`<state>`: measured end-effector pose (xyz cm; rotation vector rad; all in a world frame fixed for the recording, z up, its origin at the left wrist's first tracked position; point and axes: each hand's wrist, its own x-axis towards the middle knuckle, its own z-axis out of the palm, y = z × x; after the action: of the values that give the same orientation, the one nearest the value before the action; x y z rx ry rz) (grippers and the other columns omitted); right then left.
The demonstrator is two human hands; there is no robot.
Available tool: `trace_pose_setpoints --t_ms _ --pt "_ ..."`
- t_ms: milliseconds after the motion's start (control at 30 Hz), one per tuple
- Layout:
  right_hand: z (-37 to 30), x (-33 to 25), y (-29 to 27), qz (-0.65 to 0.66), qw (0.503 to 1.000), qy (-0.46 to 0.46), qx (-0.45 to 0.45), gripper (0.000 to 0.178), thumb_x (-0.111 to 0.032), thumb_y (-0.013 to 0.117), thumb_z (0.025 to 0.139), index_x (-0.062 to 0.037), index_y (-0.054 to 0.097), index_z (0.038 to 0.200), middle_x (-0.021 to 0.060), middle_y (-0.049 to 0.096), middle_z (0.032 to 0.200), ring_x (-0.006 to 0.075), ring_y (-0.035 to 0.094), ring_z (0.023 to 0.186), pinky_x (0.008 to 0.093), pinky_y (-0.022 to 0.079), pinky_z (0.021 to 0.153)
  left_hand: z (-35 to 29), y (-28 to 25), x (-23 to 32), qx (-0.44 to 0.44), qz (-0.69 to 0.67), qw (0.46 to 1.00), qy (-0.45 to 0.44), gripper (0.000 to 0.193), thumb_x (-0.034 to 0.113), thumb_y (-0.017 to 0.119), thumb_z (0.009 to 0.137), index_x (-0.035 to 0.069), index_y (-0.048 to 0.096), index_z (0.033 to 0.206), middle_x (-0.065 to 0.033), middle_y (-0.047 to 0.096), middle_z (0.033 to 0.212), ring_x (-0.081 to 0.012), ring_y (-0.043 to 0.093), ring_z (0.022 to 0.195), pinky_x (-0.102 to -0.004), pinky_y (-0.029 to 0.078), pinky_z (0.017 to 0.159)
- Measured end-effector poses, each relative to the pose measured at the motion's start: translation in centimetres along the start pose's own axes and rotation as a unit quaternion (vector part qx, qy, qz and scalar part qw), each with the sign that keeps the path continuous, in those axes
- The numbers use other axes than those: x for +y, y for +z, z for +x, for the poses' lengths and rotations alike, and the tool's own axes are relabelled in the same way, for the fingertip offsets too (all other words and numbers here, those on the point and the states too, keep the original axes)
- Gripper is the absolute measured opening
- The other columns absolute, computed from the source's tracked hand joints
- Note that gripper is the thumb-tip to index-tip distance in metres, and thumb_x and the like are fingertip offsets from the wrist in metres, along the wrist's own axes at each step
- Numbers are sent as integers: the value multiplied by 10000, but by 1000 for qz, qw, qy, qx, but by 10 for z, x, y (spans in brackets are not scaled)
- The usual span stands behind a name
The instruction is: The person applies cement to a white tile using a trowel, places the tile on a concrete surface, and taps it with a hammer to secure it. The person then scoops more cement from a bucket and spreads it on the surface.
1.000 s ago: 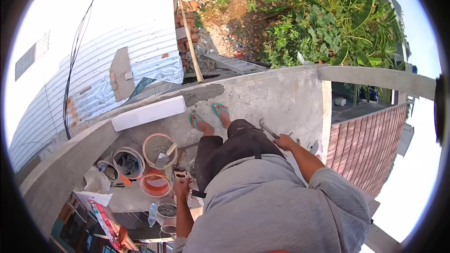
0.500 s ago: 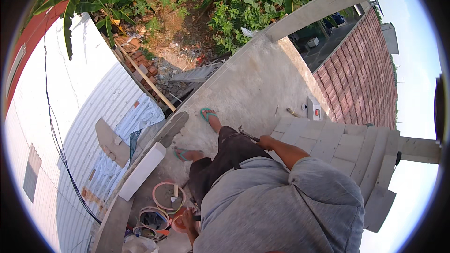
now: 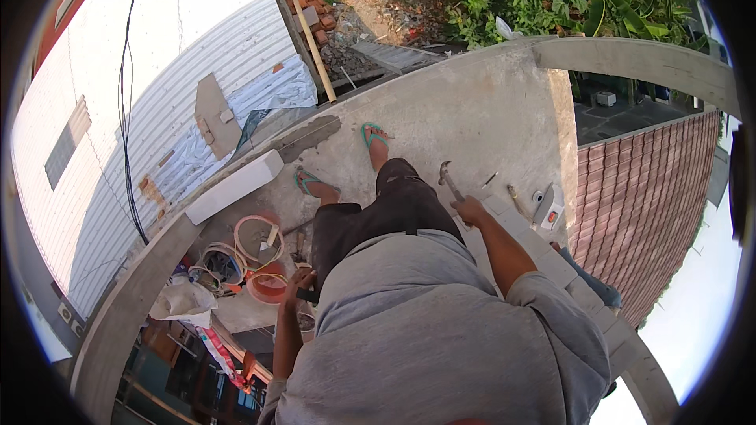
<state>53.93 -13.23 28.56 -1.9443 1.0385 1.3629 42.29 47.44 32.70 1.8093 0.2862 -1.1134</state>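
My right hand (image 3: pixel 470 211) is closed round the handle of a claw hammer (image 3: pixel 450 181), held out to the right of my legs with its metal head pointing away from me. Below the hammer's grip runs a low wall of pale blocks (image 3: pixel 512 224). My left hand (image 3: pixel 298 285) hangs by my left hip, beside a small black piece (image 3: pixel 308 295). Its fingers are too small and partly hidden to show whether they hold anything. Near that hand stand an orange-red bucket (image 3: pixel 268 287) and a round tub (image 3: pixel 258 238) with a trowel-like tool in it.
A long white block (image 3: pixel 235 187) lies along the left ledge. Another bucket (image 3: pixel 222 264) holds tools, beside a white sack (image 3: pixel 183 299). A red-and-white device (image 3: pixel 549 206) sits at the right. Beyond the block wall shows another person's blue-clad leg (image 3: pixel 589 277). The slab drops off past its curved edge.
My view has turned toward the right, so the scene sits differently. My right hand has swung the hammer outward from my thigh, and its head now shows plainly. My left hand stays by my hip.
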Motion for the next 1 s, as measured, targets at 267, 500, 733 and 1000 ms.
trace_pose_setpoints --t_ms 267,500,733,1000 --pt "17 -5 -35 21 999 29 -7 359 -369 716 984 -45 563 1003 51 556 678 196 577 502 403 467 447 -19 54 72 125 -103 964 -213 545 487 645 1049 -48 670 1154 -190 735 1034 -250 691 978 -385 529 895" --pt "25 4 -40 -57 995 53 -58 427 -408 707 970 -7 573 1027 99 619 680 237 644 519 415 519 455 -13 90 66 157 -120 950 -243 521 500 693 1024 -13 656 1111 -181 738 1024 -263 706 921 -381 539 862" --pt "27 -7 -33 -118 988 58 -78 462 -430 699 978 25 626 1009 160 682 746 280 702 572 440 563 490 -9 100 63 147 -74 949 -269 534 504 662 1031 -28 652 1078 -236 730 1020 -338 725 900 -423 561 831" --pt "41 -20 -29 -121 988 33 -87 490 -438 687 982 44 653 1070 198 714 801 322 726 607 441 570 504 -1 75 88 121 -80 944 -296 560 525 657 1014 -33 665 1049 -261 720 1005 -380 720 951 -444 555 842"
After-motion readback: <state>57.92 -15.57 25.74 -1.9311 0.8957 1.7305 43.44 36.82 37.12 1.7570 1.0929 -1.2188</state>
